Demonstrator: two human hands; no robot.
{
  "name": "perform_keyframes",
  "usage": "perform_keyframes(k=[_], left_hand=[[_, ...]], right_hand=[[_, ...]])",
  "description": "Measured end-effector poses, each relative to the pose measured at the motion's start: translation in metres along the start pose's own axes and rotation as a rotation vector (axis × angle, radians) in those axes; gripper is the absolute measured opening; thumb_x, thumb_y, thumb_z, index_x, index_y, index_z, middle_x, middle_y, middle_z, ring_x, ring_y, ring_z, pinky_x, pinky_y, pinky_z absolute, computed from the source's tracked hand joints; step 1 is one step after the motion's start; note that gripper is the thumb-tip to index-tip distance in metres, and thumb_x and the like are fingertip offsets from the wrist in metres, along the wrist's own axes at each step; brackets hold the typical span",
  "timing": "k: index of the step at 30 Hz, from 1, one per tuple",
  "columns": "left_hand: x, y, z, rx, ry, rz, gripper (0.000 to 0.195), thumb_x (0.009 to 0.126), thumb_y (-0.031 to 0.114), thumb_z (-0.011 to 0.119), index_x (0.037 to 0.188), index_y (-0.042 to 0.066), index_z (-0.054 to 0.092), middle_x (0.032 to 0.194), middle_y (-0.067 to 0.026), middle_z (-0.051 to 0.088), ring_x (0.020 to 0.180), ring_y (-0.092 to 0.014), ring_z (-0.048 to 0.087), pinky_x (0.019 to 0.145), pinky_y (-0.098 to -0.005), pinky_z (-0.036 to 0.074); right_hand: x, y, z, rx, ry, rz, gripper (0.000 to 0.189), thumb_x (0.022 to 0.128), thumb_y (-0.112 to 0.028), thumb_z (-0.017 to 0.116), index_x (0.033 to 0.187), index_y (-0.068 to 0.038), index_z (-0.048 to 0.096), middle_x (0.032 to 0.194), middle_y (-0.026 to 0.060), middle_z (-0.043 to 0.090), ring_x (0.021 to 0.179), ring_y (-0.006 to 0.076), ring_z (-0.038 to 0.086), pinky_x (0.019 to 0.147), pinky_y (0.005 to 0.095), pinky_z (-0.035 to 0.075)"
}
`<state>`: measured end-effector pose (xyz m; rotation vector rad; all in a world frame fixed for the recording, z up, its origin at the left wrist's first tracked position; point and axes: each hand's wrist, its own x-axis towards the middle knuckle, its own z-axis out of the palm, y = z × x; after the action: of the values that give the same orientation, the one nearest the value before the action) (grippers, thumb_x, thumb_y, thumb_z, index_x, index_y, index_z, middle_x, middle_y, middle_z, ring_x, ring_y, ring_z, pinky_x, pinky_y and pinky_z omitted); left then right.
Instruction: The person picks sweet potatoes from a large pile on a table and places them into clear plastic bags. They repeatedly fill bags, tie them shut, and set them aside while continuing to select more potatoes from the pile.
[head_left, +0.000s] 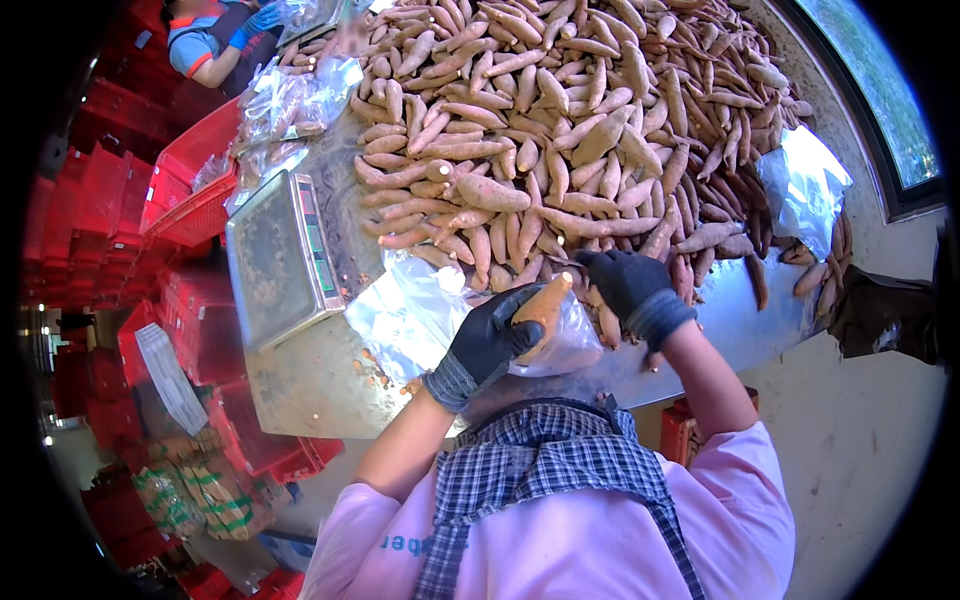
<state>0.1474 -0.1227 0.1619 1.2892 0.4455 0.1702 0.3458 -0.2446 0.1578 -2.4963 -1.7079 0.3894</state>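
My left hand, in a black glove, grips an orange-brown sweet potato whose pale cut tip points up and to the right. Beneath it lies a clear plastic bag at the table's near edge. My right hand, also gloved in black, is closed around a small knife; its handle is hidden, and the thin blade points left, just above the cut tip and apart from it. A large heap of sweet potatoes spreads just beyond both hands.
White plastic bags lie left of my left hand, near a digital scale on the metal table. Filled bags and a red crate are farther left. A co-worker in blue gloves stands far left. Another bag rests right.
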Motion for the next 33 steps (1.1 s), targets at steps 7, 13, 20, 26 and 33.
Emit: perform_keyframes(k=[7,13,20,26,33], left_hand=[[0.022,-0.043,-0.022,-0.267,0.131,0.088,0.059,0.086,0.016,0.061,0.136,0.008,0.031,0.121,-0.0015,0.045,0.108,-0.013,0.046,0.094,-0.0275,0.040],[0.026,-0.046,-0.012,-1.024,-0.002,-0.029,0.035,0.089,0.012,0.055,0.122,0.005,0.044,0.113,-0.0119,0.055,0.103,-0.025,0.056,0.090,-0.0360,0.048],[0.007,-0.028,-0.002,-1.363,0.163,-0.187,0.038,0.088,0.028,0.058,0.115,0.002,0.051,0.103,-0.0133,0.062,0.090,-0.025,0.063,0.078,-0.0326,0.055],[0.014,-0.036,-0.012,-1.515,0.089,-0.155,0.041,0.088,0.030,0.057,0.116,0.001,0.051,0.109,-0.0154,0.060,0.096,-0.027,0.061,0.083,-0.0362,0.054],[0.012,-0.025,-0.007,-1.518,0.158,-0.188,0.040,0.090,0.029,0.054,0.116,-0.001,0.049,0.108,-0.0153,0.060,0.097,-0.026,0.061,0.083,-0.0351,0.054]], right_hand=[[-0.009,0.036,0.039,0.829,0.359,0.069,0.028,0.083,-0.007,0.056,0.110,-0.007,0.060,0.095,0.0140,0.065,0.086,0.0259,0.064,0.075,0.0351,0.050],[-0.015,-0.057,0.006,0.893,0.414,-0.189,0.051,0.078,-0.018,0.068,0.122,-0.001,0.051,0.108,0.0162,0.062,0.093,0.0212,0.062,0.080,0.0304,0.048],[0.007,-0.037,0.023,1.098,0.378,-0.078,0.030,0.090,-0.010,0.048,0.118,0.000,0.053,0.105,0.0127,0.062,0.093,0.0228,0.060,0.082,0.0324,0.047],[-0.010,-0.054,-0.004,0.298,0.458,-0.131,0.048,0.074,-0.008,0.060,0.121,-0.019,0.053,0.091,0.0091,0.060,0.077,0.0279,0.061,0.062,0.0377,0.051],[-0.003,-0.067,-0.005,0.289,0.417,-0.127,0.050,0.073,-0.009,0.060,0.121,-0.020,0.054,0.090,0.0076,0.061,0.074,0.0285,0.061,0.060,0.0376,0.050]])
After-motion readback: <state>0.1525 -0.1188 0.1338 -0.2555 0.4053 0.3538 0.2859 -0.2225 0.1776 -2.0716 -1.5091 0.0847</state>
